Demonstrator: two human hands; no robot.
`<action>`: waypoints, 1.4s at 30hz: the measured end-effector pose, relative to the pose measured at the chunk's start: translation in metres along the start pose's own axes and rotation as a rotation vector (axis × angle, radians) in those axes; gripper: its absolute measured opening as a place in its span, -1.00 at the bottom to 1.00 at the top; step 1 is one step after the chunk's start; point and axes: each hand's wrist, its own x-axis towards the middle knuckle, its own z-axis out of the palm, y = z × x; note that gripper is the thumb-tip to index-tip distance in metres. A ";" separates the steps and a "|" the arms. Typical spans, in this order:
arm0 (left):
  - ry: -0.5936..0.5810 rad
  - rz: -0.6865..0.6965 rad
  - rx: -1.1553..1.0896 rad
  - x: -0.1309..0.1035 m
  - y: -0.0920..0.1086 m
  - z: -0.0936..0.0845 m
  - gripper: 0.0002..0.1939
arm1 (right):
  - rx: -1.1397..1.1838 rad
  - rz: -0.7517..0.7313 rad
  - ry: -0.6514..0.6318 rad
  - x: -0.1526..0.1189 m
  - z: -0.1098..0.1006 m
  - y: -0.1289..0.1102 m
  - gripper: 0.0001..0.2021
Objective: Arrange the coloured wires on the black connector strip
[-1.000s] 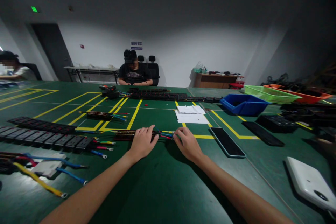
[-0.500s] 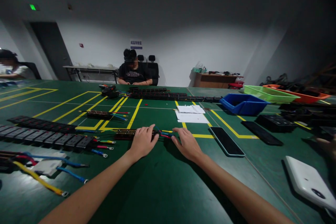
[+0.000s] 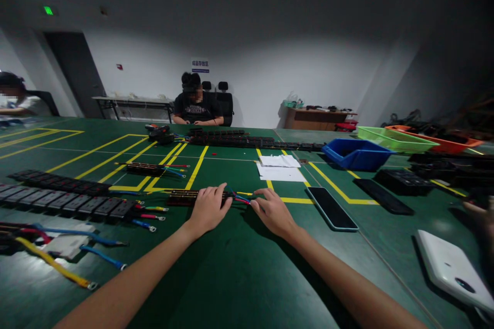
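Observation:
My left hand point(image 3: 209, 209) is wrapped over the right part of a dark strip assembly point(image 3: 180, 197) lying on the green table point(image 3: 231, 272). Coloured wires point(image 3: 241, 198), blue, red and yellow, come out from its right end between my hands. My right hand point(image 3: 272, 211) has its curled fingertips at the ends of these wires; what exactly they pinch is too small to tell. A similar small assembly with wires point(image 3: 148, 168) lies farther back on the left. Long black segmented strips point(image 3: 73, 203) with lugged wires rest at the left.
White papers point(image 3: 281, 168), a phone point(image 3: 332, 209), a second dark phone point(image 3: 383, 196) and a white device point(image 3: 451, 264) lie to the right. Behind are a blue bin point(image 3: 357, 155) and a green basket point(image 3: 397, 140). A person point(image 3: 196, 103) sits across; another person's hand point(image 3: 478, 212) shows at the right edge.
My right hand's fingers have shifted slightly at the wire ends, and the wires lie a little differently. My left hand has stayed on the assembly.

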 end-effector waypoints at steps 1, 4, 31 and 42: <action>0.002 0.001 0.002 0.000 0.000 0.000 -0.45 | 0.001 0.006 0.003 0.000 0.001 0.001 -0.70; 0.005 0.007 -0.009 0.000 -0.001 0.000 -0.44 | 0.011 0.037 0.010 0.000 0.005 0.004 -0.84; 0.009 0.004 -0.008 -0.001 -0.001 -0.001 -0.45 | 0.048 0.054 0.104 -0.001 0.000 -0.002 -0.81; -0.002 0.001 -0.031 -0.002 -0.001 -0.001 -0.43 | 0.050 0.066 0.097 -0.001 0.004 0.003 -0.79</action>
